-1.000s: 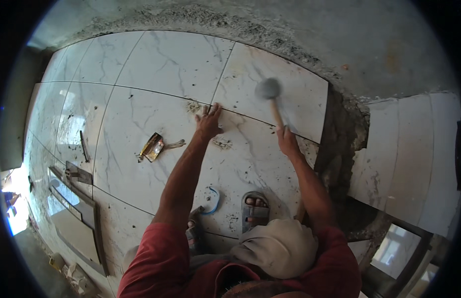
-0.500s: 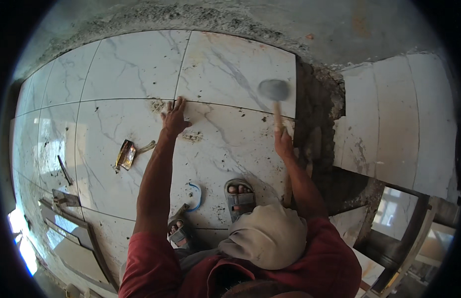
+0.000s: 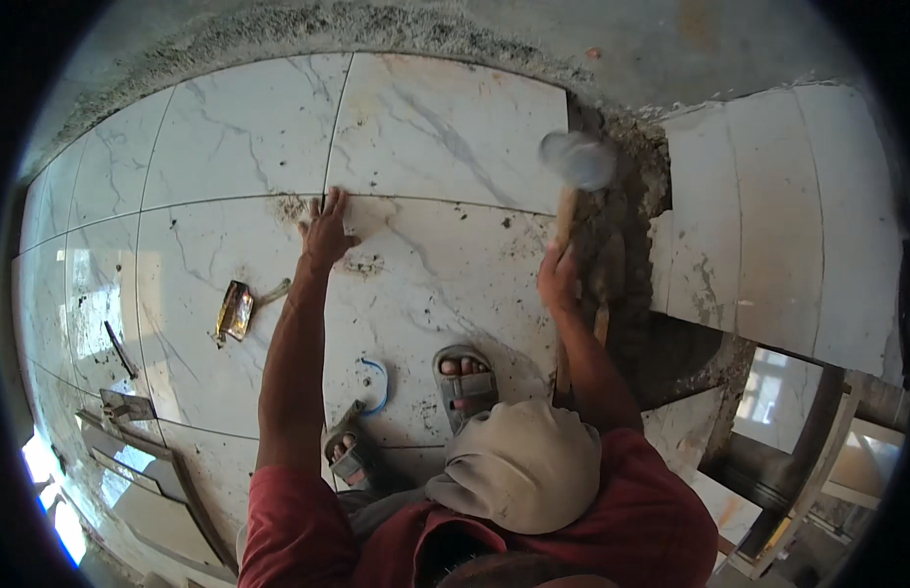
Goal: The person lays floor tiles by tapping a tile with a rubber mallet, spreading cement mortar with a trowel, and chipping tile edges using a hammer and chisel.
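My left hand (image 3: 326, 231) lies with fingers spread on the white grey-veined floor tiles (image 3: 221, 127), its fingertips at a joint between them beside a gritty patch. My right hand (image 3: 558, 274) is wrapped round the wooden handle of a rubber mallet (image 3: 576, 160). The blurred grey mallet head is over the right edge of the upper tile, by the dark strip of mortar (image 3: 626, 176). A small open packet (image 3: 235, 312) with a brush-like tool lies left of my left arm. A blue-rimmed ring-like object (image 3: 374, 382) lies between my forearms.
A trowel (image 3: 126, 407), a dark rod (image 3: 119, 349) and stacked tile pieces (image 3: 166, 500) are at the left. A bare concrete wall (image 3: 445, 29) borders the far side. Pale steps or slabs (image 3: 768, 220) rise at the right, with more boards and tiles (image 3: 773, 397) below them.
The view has shifted, so the floor sits farther left. The mallet has moved rightward to the tile's edge. My left hand has stayed spread at the joint.
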`<state>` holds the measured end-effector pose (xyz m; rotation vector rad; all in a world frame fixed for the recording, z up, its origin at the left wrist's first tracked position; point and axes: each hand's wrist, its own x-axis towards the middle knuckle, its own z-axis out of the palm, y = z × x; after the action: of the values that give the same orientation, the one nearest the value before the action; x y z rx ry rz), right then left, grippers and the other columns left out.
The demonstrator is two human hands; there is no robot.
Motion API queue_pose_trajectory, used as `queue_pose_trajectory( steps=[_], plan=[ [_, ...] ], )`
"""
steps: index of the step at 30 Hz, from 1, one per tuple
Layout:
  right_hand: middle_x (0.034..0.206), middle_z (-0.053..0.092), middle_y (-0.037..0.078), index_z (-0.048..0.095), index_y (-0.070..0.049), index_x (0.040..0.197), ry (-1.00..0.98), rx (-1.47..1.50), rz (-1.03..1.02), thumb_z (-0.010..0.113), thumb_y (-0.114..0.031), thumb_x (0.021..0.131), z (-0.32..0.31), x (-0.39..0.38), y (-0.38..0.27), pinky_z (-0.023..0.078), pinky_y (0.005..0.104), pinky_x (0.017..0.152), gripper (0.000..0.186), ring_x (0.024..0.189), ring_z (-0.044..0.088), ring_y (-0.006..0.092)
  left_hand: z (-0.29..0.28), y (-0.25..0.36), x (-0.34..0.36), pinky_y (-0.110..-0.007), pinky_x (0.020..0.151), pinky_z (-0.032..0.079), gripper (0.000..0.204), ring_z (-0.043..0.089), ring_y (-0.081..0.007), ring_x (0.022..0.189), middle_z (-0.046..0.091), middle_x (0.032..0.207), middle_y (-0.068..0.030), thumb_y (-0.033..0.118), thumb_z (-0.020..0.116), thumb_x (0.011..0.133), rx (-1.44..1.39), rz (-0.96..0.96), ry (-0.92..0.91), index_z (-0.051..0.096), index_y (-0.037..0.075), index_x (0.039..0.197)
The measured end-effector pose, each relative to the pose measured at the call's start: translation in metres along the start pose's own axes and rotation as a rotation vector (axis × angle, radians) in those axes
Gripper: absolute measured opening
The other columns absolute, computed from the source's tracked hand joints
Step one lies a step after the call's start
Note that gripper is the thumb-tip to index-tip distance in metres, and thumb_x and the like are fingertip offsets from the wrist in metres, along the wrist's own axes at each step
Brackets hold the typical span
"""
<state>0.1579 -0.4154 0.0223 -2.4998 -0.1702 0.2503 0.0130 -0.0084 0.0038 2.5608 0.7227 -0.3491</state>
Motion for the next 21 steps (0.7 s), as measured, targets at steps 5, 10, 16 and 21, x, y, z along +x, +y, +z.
queue_pose_trajectory(
  steps=[5, 10, 16, 21],
  plan=[
    [0.057, 0.047, 0.003, 0.048, -0.003, 0.077, -0.097, 0.121, 0.063, 0.036, -0.044, 0.099, 0.011, -0.011, -0.054, 0.040, 0.0326, 0.044, 0.047, 0.045, 0.047, 0.0139, -0.005, -0.023, -0.013, -0.072, 0.101, 0.022, 0.100, 0.016, -0.0378, 0.141, 0.016, 0.156, -0.0019, 0.021, 0.082, 0.066, -0.011, -0.051, 0.007, 0.024, 0.021, 0.147],
    [0.067, 0.053, 0.007, 0.046, 0.007, 0.109, -0.172, 0.060, 0.045, 0.036, -0.048, 0.098, 0.009, -0.025, -0.016, 0.043, 0.0355, 0.050, 0.057, 0.054, 0.053, 0.0185, 0.015, 0.047, -0.008, -0.072, 0.103, 0.010, 0.080, 0.010, -0.0341, 0.143, 0.013, 0.156, -0.0046, 0.052, 0.061, 0.082, 0.024, 0.076, 0.011, 0.025, 0.021, 0.147],
    [0.064, 0.052, 0.006, 0.049, -0.003, 0.087, -0.007, 0.376, 0.078, 0.037, -0.046, 0.098, 0.014, -0.041, -0.031, 0.044, 0.0312, 0.048, 0.046, 0.054, 0.055, 0.0140, 0.048, 0.105, -0.026, -0.065, 0.108, 0.008, 0.079, 0.012, -0.0296, 0.143, 0.016, 0.156, -0.0042, 0.050, 0.057, 0.085, 0.009, 0.267, 0.001, 0.023, 0.015, 0.147],
    [0.060, 0.045, 0.002, 0.047, -0.005, 0.088, -0.204, 0.311, 0.185, 0.039, -0.041, 0.099, 0.017, -0.033, -0.011, 0.042, 0.0326, 0.043, 0.039, 0.046, 0.047, 0.0131, 0.057, 0.104, -0.020, -0.064, 0.108, 0.011, 0.080, 0.014, -0.0305, 0.143, 0.018, 0.155, -0.0044, 0.046, 0.061, 0.083, 0.025, 0.235, 0.038, 0.024, 0.014, 0.147]
  ],
)
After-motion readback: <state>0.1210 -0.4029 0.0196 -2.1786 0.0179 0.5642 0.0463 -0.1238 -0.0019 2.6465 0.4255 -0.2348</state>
